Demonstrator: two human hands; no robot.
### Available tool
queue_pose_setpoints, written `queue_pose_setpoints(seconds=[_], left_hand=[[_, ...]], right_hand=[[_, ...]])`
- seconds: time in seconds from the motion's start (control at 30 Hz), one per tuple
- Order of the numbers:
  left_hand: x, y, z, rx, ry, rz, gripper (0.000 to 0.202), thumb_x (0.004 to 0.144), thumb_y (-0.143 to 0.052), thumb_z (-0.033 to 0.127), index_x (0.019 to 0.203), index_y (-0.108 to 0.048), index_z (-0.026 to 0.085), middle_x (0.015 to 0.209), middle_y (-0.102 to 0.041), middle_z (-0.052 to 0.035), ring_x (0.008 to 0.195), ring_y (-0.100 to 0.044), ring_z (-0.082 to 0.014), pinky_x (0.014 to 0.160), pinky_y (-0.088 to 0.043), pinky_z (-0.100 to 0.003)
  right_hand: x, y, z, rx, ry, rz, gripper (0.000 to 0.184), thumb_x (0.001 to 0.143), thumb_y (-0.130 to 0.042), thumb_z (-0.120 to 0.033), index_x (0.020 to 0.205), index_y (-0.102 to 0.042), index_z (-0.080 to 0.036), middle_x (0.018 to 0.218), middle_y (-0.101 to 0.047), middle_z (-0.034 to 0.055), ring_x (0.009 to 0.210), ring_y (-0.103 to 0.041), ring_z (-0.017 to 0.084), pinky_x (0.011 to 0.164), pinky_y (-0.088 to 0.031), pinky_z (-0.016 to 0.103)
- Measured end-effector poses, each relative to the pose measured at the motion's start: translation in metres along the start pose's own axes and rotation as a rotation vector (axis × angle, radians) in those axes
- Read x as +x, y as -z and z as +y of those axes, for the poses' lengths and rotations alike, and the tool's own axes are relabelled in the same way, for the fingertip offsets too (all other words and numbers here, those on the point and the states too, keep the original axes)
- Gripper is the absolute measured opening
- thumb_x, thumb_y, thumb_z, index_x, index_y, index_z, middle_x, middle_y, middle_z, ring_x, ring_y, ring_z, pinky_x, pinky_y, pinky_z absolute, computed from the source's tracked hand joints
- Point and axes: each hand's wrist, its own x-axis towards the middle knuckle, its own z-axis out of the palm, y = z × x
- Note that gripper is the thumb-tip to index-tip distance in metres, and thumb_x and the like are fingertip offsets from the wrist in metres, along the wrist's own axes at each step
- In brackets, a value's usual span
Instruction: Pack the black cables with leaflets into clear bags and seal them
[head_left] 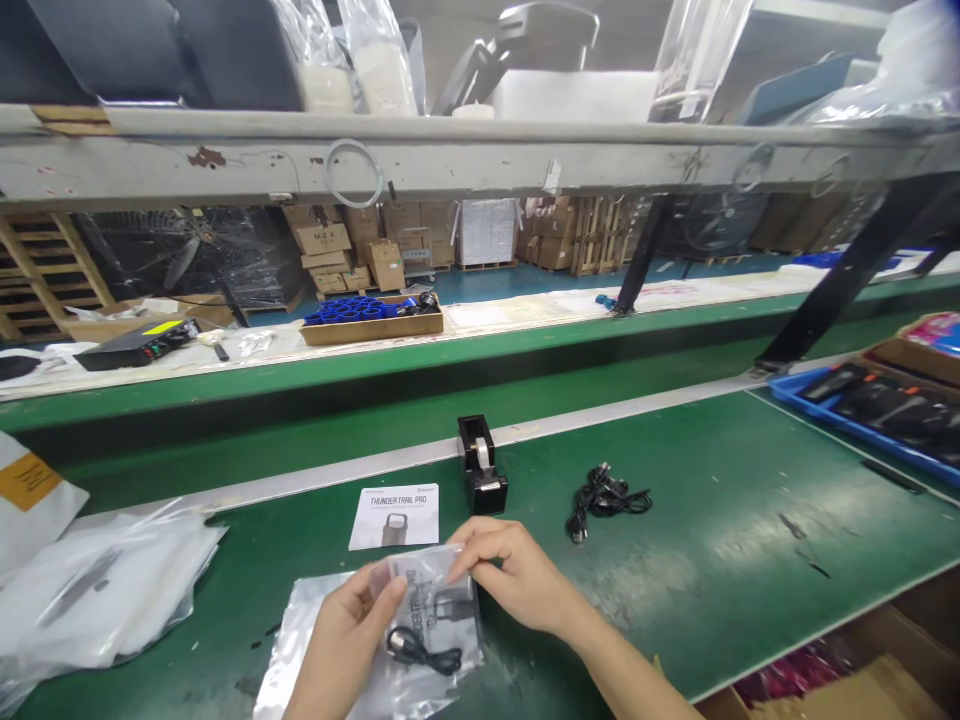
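Between my two hands is a clear plastic bag (pixel 469 645) with a folded manual (pixel 421 598) and a coiled black cable (pixel 424 652) inside. My left hand (pixel 351 620) grips the bag's left edge, thumb on top. At the upper right corner of the bag, my right hand (pixel 510 570) pinches the plastic between thumb and fingers. Just beyond the bag lies a printed manual (pixel 395 515), marked THUNDER TRAIL PRO. A black tape dispenser (pixel 481 470) stands past my right hand. Several black cables (pixel 606 500) lie bundled to the right.
Stacked clear plastic bags (pixel 97 590) cover the left of the green table (pixel 697 520). A blue tray (pixel 885 420) of black items sits at the far right. On the raised ledge stand a cardboard tray (pixel 375 327) of blue parts and a black box (pixel 135 343). A shelf beam (pixel 465 160) crosses above.
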Motion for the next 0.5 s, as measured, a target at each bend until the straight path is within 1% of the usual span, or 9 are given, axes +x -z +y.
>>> queue_pose_setpoints(seconds=[0.03,0.1,0.17,0.2,0.27,0.33,0.4,0.47,0.5], left_hand=[[0.000,-0.002,-0.004,0.018,0.022,0.008,0.044,0.059,-0.067,0.051,0.087,-0.067,0.017,0.082,-0.071,-0.0068,0.079,-0.064,-0.0261,0.074,-0.048,-0.036],[0.000,-0.004,-0.010,0.017,0.042,0.019,0.036,0.061,-0.066,0.046,0.082,-0.068,0.017,0.074,-0.071,-0.0043,0.074,-0.064,-0.0241,0.070,-0.049,-0.033],[-0.001,-0.003,-0.013,0.013,0.043,0.031,0.034,0.061,-0.068,0.044,0.081,-0.068,0.017,0.071,-0.071,-0.0032,0.070,-0.064,-0.0225,0.067,-0.049,-0.030],[-0.001,-0.002,-0.014,0.015,0.044,0.034,0.034,0.061,-0.068,0.043,0.082,-0.068,0.017,0.070,-0.071,-0.0028,0.068,-0.064,-0.0219,0.067,-0.049,-0.030],[-0.002,-0.002,-0.014,0.009,0.054,0.045,0.036,0.060,-0.069,0.043,0.083,-0.067,0.017,0.068,-0.071,-0.0018,0.066,-0.064,-0.0210,0.065,-0.049,-0.029],[-0.002,-0.003,-0.014,-0.016,0.061,0.057,0.037,0.060,-0.069,0.044,0.086,-0.066,0.018,0.069,-0.071,-0.0012,0.068,-0.064,-0.0209,0.063,-0.049,-0.028],[-0.003,-0.006,-0.014,-0.037,0.050,0.065,0.038,0.062,-0.068,0.044,0.088,-0.064,0.018,0.073,-0.071,-0.0014,0.072,-0.064,-0.0212,0.062,-0.049,-0.027],[-0.003,-0.009,-0.014,-0.045,0.024,0.069,0.038,0.064,-0.065,0.046,0.089,-0.062,0.017,0.076,-0.070,-0.0019,0.073,-0.064,-0.0216,0.061,-0.049,-0.028],[-0.003,-0.011,-0.014,-0.047,0.015,0.074,0.037,0.065,-0.064,0.046,0.089,-0.061,0.017,0.077,-0.070,-0.0021,0.073,-0.064,-0.0218,0.060,-0.049,-0.028]], right_hand=[[0.002,0.004,0.000,-0.025,-0.019,0.064,0.031,0.076,-0.042,-0.008,0.087,-0.067,-0.023,0.096,-0.060,0.0022,0.082,-0.057,0.013,0.074,-0.044,0.026],[0.010,0.014,0.003,-0.124,-0.146,0.272,0.026,0.082,-0.041,-0.022,0.098,-0.061,-0.022,0.104,-0.055,0.0046,0.078,-0.057,0.013,0.073,-0.044,0.028],[0.020,0.025,0.009,-0.223,-0.308,0.438,0.025,0.082,-0.043,-0.035,0.090,-0.062,-0.019,0.098,-0.055,0.0065,0.073,-0.057,0.015,0.071,-0.043,0.030],[0.026,0.030,0.013,-0.254,-0.366,0.465,0.026,0.080,-0.047,-0.039,0.079,-0.062,-0.018,0.091,-0.056,0.0066,0.072,-0.057,0.017,0.071,-0.042,0.032],[0.035,0.034,0.020,-0.241,-0.419,0.445,0.030,0.074,-0.054,-0.043,0.062,-0.060,-0.017,0.076,-0.057,0.0055,0.069,-0.058,0.019,0.069,-0.042,0.032],[0.039,0.032,0.024,-0.163,-0.436,0.418,0.032,0.074,-0.053,-0.045,0.063,-0.060,-0.016,0.066,-0.058,0.0033,0.061,-0.059,0.017,0.062,-0.044,0.030],[0.037,0.024,0.027,-0.072,-0.438,0.403,0.035,0.079,-0.045,-0.047,0.077,-0.061,-0.016,0.070,-0.061,0.0035,0.061,-0.061,0.015,0.060,-0.046,0.028],[0.030,0.015,0.029,-0.009,-0.418,0.400,0.038,0.081,-0.042,-0.048,0.083,-0.061,-0.016,0.085,-0.063,0.0066,0.075,-0.063,0.016,0.066,-0.047,0.027],[0.026,0.010,0.031,-0.001,-0.403,0.406,0.036,0.080,-0.044,-0.047,0.081,-0.062,-0.016,0.094,-0.062,0.0080,0.086,-0.061,0.017,0.071,-0.047,0.027]])
